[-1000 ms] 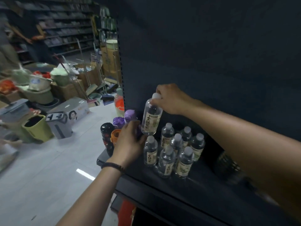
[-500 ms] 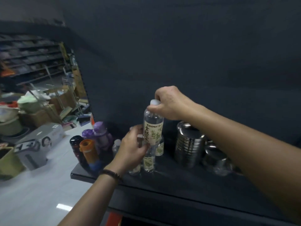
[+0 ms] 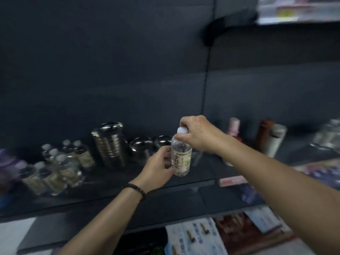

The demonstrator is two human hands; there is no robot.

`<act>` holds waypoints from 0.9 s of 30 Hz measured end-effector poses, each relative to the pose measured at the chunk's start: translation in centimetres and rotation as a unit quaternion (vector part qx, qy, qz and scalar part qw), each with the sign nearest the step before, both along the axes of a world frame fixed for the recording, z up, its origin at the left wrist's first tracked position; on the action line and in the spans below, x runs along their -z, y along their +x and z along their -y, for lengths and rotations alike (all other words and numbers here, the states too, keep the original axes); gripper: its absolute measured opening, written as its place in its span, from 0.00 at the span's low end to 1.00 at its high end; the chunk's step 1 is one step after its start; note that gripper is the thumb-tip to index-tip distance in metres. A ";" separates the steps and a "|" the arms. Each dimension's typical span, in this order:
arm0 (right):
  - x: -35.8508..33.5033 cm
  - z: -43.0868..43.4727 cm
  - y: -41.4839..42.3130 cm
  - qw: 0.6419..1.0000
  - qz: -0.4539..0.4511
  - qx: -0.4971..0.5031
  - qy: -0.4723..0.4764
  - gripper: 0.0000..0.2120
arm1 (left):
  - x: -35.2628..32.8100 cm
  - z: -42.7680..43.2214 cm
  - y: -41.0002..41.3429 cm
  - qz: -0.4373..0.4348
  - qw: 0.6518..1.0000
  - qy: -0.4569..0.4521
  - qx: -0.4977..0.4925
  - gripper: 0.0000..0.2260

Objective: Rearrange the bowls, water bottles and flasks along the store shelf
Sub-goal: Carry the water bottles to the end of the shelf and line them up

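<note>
Since half a second ago you have carried the water bottle point(image 3: 181, 158) rightward along the shelf point(image 3: 114, 183), so the cluster of bottles point(image 3: 58, 166) it came from now sits well to its left and the stack of steel bowls point(image 3: 109, 144) has passed to its left too. You hold the bottle upright above the shelf's front part, its white cap pinched in your right hand point(image 3: 197, 135), fingers closed down over the top. Your left hand point(image 3: 157, 169) cups the bottle's lower left side, fingers curled loosely around it; whether it grips or only steadies, I cannot tell. A dark bracelet point(image 3: 137, 189) rings that wrist. Just behind the bottle stand two low steel bowls point(image 3: 141, 145), side by side. To the bottle's right, near the back panel, stand a pink flask point(image 3: 233, 127), a brown flask point(image 3: 264, 137) and a pale flask point(image 3: 276, 139), all blurred. Below the bottle, on a lower level, lie printed packages point(image 3: 195, 238).
</note>
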State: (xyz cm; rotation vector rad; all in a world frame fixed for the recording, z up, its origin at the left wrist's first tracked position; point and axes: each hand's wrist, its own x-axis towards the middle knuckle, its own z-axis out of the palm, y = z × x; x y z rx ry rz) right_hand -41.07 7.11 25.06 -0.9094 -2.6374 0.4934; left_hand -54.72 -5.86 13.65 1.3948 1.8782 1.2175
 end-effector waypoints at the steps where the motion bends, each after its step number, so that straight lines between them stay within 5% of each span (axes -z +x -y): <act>1: 0.5 -1.1 2.9 1.000 0.002 0.015 -0.004 0.11 | 0.2 -1.4 2.6 0.005 1.000 -0.008 0.016 0.26; 11: 2.9 -10.4 26.3 0.983 0.024 0.177 -0.038 0.13 | 1.1 -15.6 22.9 0.028 0.986 -0.063 0.150 0.19; 22: 4.8 -24.0 39.7 0.945 0.112 0.306 -0.032 0.13 | 3.1 -33.3 36.0 0.098 0.952 -0.093 0.276 0.09; 27: 4.3 -30.9 43.7 0.938 0.099 0.331 -0.024 0.19 | 4.0 -40.8 39.3 0.083 0.947 -0.087 0.298 0.18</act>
